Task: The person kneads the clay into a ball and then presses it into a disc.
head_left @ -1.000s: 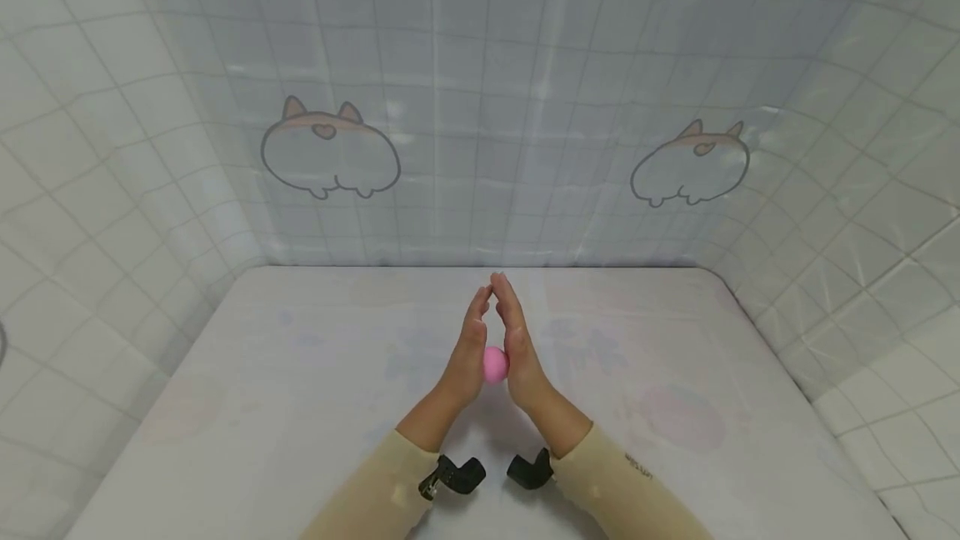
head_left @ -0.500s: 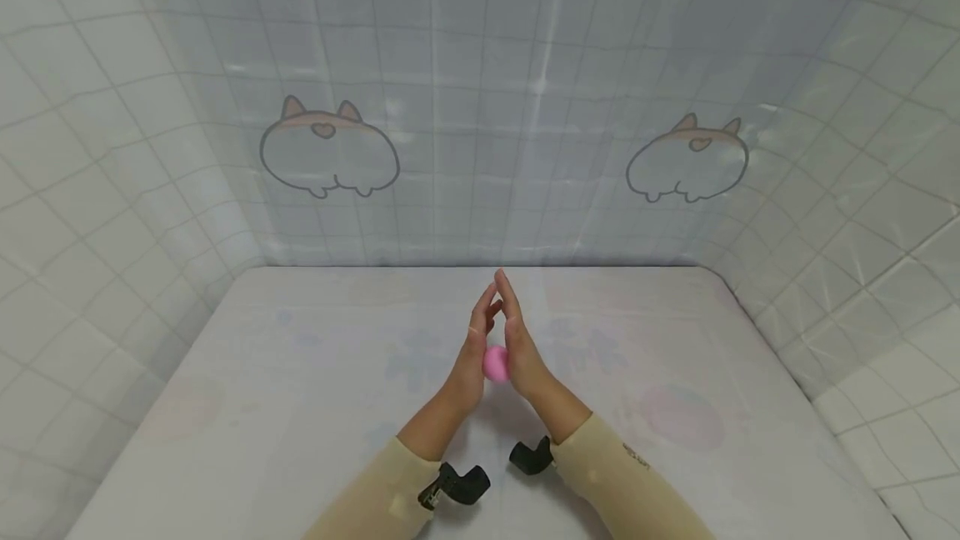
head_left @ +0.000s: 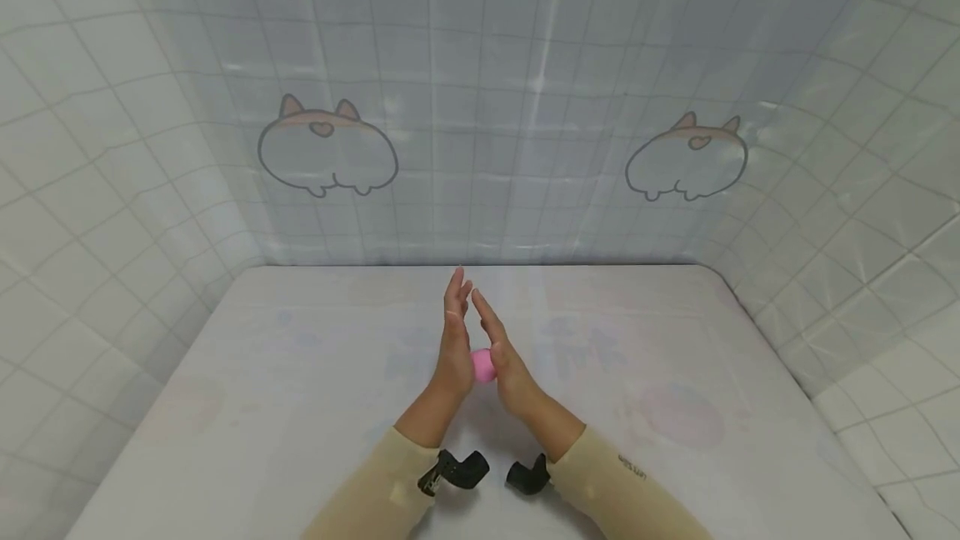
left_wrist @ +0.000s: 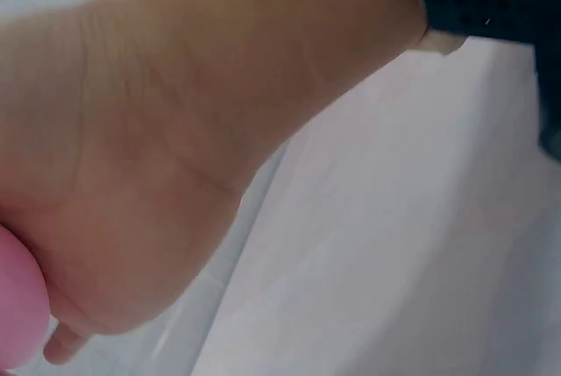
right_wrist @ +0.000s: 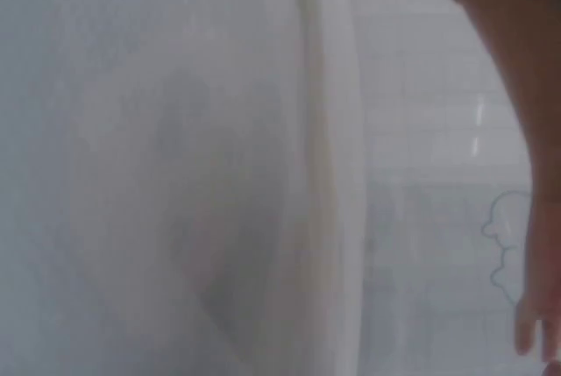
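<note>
Between the two palms sits a pink ball (head_left: 483, 365), its rounded side also showing at the left edge of the left wrist view. The left hand (head_left: 454, 344) presses it from the left, fingers straight and pointing away from the body. From the right, the palm of the right hand (head_left: 510, 365) touches the ball, with its fingers extended and leaning toward the left hand. The fingertips of the two hands stand slightly apart. In the right wrist view only the edge of a hand (right_wrist: 543, 306) shows, and the ball is out of sight there.
A pale table cover (head_left: 300, 407) with faint prints lies under the hands. Behind it hangs a grid-patterned curtain (head_left: 480, 148) with corgi drawings, and similar sheets flank both sides. Black wrist mounts (head_left: 462, 470) project inward from the beige sleeves (head_left: 375, 486).
Both hands have shifted a little left with the ball between them. The left fingers now reach farther forward than the right ones, and the fingertips have parted.
</note>
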A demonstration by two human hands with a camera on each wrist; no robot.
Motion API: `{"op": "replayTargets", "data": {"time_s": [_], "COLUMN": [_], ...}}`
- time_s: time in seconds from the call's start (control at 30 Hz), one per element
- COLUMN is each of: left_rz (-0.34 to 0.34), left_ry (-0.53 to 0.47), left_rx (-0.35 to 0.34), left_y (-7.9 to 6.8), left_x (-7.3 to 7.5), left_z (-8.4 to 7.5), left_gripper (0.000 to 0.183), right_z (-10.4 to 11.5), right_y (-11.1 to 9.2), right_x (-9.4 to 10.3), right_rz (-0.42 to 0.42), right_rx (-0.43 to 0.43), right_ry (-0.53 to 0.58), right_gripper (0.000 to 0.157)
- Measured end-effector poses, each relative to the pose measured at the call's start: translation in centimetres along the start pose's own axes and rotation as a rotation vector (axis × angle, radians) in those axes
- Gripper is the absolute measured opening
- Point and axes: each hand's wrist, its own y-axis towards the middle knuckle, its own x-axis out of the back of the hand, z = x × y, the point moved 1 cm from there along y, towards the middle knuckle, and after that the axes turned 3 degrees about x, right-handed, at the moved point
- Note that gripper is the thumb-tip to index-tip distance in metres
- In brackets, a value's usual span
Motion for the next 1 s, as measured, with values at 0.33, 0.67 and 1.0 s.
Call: {"op": "replayTargets", "data": {"time_s": [0.33, 0.67, 1.0], "left_rz": [0.009, 0.245, 0.342], "left_ry": [0.087, 0.143, -0.006], "left_rx": [0.022, 0.008, 0.025], "left_y": [0.3, -1.3, -1.7], "left_x": [0.8, -0.1, -0.6], "left_z": [0.9, 1.7, 0.9], "left_gripper": [0.085, 0.076, 0.076], "right_z": [1.5, 1.9, 0.2], "right_y": [0.4, 1.5, 2.4], "right_x": [-0.1, 1.0, 2.4], "right_rz": [-0.055, -0.183, -0.252], "right_rx": [0.070, -0.085, -0.146], "right_ry": [-0.007, -0.082, -0.109], "right_gripper": [0.081, 0.091, 0.088]}}
